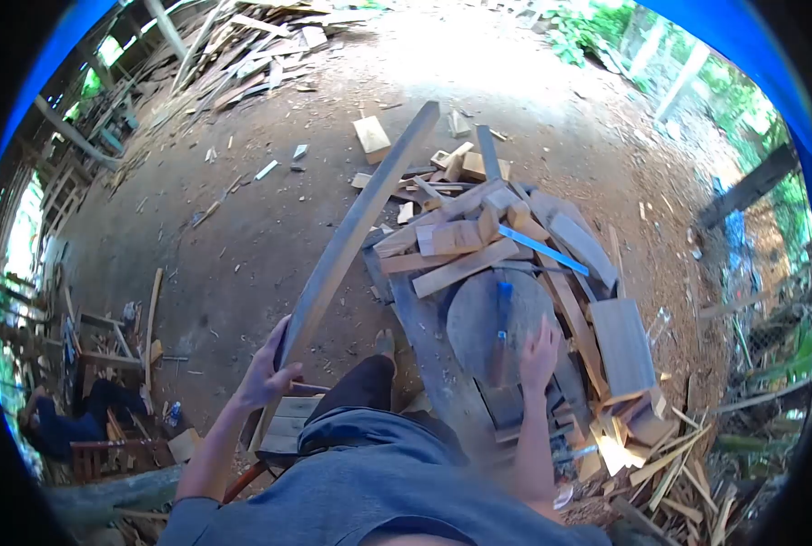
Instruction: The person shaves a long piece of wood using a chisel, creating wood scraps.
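My left hand (267,371) is wrapped round the lower part of a long wooden plank (358,232), which slants up and away to the right. My right hand (539,357) reaches over the right edge of a round, flat wooden disc (469,314), its fingers stretched out and holding nothing. Just left of these fingers, a slim tool with blue parts (504,293) lies across the disc. Behind the disc is a heap of cut wood blocks (451,238), with a bright blue strip (544,251) on it.
A wide board (622,350) rests to the right, above sunlit offcuts (679,473). Scraps lie scattered over the dirt floor (242,227). A large pile of planks (251,64) stands at the far left. At lower left sits a person in dark clothes (87,419).
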Available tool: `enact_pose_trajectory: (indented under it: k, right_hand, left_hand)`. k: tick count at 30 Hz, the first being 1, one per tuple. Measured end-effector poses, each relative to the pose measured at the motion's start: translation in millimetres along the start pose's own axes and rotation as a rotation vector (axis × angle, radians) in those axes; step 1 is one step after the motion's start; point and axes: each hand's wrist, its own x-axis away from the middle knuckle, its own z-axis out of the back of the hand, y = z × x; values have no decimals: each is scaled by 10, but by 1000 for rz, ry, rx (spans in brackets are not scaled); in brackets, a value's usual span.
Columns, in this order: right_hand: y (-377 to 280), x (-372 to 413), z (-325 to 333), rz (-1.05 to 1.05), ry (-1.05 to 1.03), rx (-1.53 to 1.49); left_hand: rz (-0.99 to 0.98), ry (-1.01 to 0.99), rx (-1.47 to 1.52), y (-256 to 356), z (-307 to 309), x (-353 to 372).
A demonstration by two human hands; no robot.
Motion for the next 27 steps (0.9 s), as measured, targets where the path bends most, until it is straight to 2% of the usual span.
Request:
enact_pose_trajectory:
  k: [1,3,5,7,8,10,11,12,14,16,18,20,21,22,23,24,25,26,27]
  right_hand:
    - [-115,-66,72,146,95,19]
    - [-477,-223,240,231,159,-41]
    - [-835,-400,453,421,248,-110]
    - [-1034,-516,594,680,467,55]
    - [-1087,-539,753,647,483,74]
    - [-1188,-501,1047,935,258,433]
    - [-1124,-429,1136,1044,339,336]
    - [-1012,-318,1187,1025,343,349]
    - [-788,37,1209,1003,151,384]
    - [-733,408,1190,930,84,390]
    - [-703,770,1154,857,23,402]
    - [-736,1078,1050,577,-24,324]
    - [-789,1205,1023,463,-43,316]
    - [-815,1308,979,452,-40,322]
    - [-825,1402,917,337,-12,274]
    - [-848,1487,869,223,15,225]
    - [-893,1546,838,116,13,179]
    - [-939,1571,816,108,17,186]
    - [-984,1572,793,-34,-34,63]
  left_hand:
    - [-67,25,-112,2,-42,108]
    - [-146,18,-232,78,-70,240]
    - [-544,117,-768,217,-80,310]
    - [-547,21,-824,299,-45,407]
    - [-526,-42,-880,347,-9,459]
    - [-562,-136,-940,428,74,517]
    - [-649,-206,-981,411,129,522]
    - [-733,-271,-1018,415,187,505]
    - [-738,-311,-1053,491,279,410]
    - [-970,-323,-1167,553,422,186]
    - [-993,-238,-1231,573,535,-65]
    - [-1242,-16,-1300,797,528,-303]
    - [-1251,-24,-1294,837,510,-375]
    - [-1204,183,-1184,870,484,-433]
    - [-1148,382,-1067,901,448,-486]
    - [-1158,371,-1059,907,385,-543]
    - [-1132,355,-893,882,291,-605]
    - [-1101,339,-728,834,187,-647]
    - [-1104,255,-683,752,69,-687]
